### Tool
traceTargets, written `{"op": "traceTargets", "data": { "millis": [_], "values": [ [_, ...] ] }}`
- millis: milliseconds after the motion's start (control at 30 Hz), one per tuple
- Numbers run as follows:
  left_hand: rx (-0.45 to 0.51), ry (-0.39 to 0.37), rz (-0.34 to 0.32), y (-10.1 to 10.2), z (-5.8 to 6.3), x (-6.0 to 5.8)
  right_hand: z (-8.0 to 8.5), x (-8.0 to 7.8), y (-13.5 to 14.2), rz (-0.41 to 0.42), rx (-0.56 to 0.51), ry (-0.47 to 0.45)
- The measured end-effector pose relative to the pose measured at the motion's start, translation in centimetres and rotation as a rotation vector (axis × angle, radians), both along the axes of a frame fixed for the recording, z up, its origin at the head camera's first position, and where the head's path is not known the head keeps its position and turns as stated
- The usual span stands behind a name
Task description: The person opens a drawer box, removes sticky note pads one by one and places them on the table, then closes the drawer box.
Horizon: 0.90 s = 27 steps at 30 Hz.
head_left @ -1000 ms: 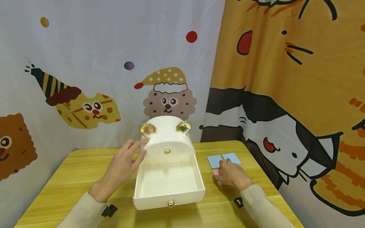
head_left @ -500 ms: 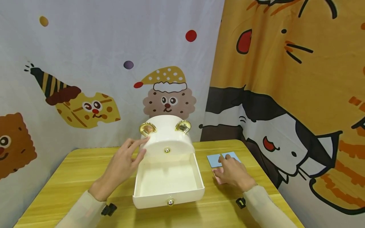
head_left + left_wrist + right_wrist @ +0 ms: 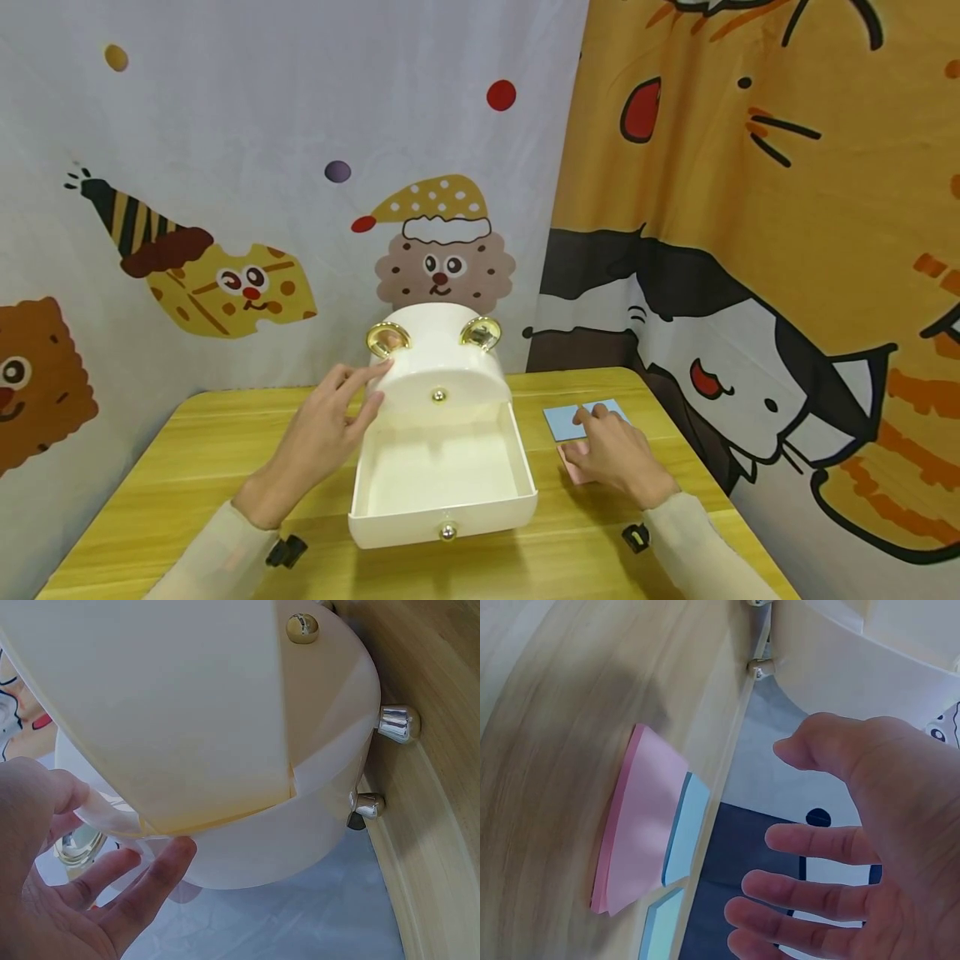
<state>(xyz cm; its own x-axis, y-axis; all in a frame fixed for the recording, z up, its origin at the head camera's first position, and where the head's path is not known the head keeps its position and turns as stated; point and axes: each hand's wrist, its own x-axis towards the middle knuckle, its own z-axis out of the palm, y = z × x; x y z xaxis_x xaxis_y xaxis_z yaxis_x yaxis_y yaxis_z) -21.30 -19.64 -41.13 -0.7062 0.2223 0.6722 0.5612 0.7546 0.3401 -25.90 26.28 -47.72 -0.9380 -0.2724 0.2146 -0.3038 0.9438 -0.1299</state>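
Observation:
A white storage box [image 3: 435, 367] with gold ear-shaped trims stands on the table, its lower drawer [image 3: 442, 525] pulled out toward me. My left hand [image 3: 322, 433] touches the left side of the box near one gold ear, fingers extended; in the left wrist view its fingertips [image 3: 180, 851] are at the white wall. To the right, my right hand [image 3: 618, 454] hovers over a pink sticky note pad [image 3: 641, 825], fingers loosely bent and holding nothing. Two blue sticky note pads [image 3: 564, 422] lie just beyond the pink one, partly behind that hand.
The wooden table [image 3: 187, 475] ends at a cartoon-printed curtain [image 3: 247, 125] behind the box. A small gold knob [image 3: 447, 532] sits on the drawer front, and another gold knob [image 3: 439, 395] is on the upper front. Short shiny feet [image 3: 397, 724] support the box.
My right hand has shifted slightly right and up off the pads, so more of the pink pad shows. The left hand and the box have stayed in place.

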Motion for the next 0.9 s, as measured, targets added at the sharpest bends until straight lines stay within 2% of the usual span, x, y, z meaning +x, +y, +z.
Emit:
{"op": "traceTargets", "data": {
  "millis": [900],
  "values": [
    [0.003,-0.026,0.006,-0.1,-0.1,-0.1,1.9,1.3,-1.4,0.057,-0.072,0.156]
  ]
}}
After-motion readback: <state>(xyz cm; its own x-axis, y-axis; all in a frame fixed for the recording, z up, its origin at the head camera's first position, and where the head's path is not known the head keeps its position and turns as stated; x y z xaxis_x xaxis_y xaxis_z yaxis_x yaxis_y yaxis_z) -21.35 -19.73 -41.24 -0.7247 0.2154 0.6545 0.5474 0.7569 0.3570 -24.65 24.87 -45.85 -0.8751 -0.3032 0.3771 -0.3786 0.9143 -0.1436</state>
